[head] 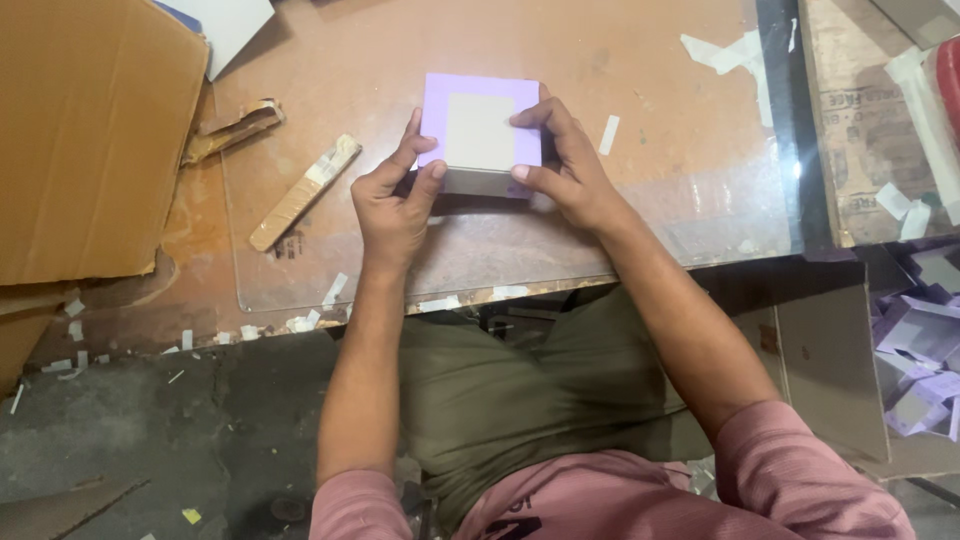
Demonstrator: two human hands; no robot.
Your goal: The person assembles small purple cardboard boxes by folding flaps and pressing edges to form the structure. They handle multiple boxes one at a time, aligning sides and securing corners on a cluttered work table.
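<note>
**Kid:** What are you looking at?

**Me:** I am looking down at a small purple box (478, 133). It is sitting on a glass sheet (700, 215) that is lying over the brown table (320, 40). The box has a pale grey square in the middle of its top and a grey side facing me.

**Kid:** Who is holding it?

**Me:** Both hands are. The left hand (398, 200) is pressing on the near left corner, with the thumb on the front edge and a finger lying along the left side. The right hand (568, 165) is gripping the right side, with one finger lying across the top and the thumb on the front corner. So the fingers of both hands are clamped on the box (I think that is keeping it from sliding on the smooth glass).

**Kid:** What else is around?

**Me:** Just to the left, a strip of cardboard (305, 190) wrapped in tape is lying on the glass, near but not touching the hand. Farther left a big cardboard sheet (90, 130) is covering the table. Little white paper scraps (300, 322) are lying along the table edge. Far off to the right, more purple boxes (925, 340) are piling up low down, well apart from the hands, maybe so they are not getting in the way.
</note>
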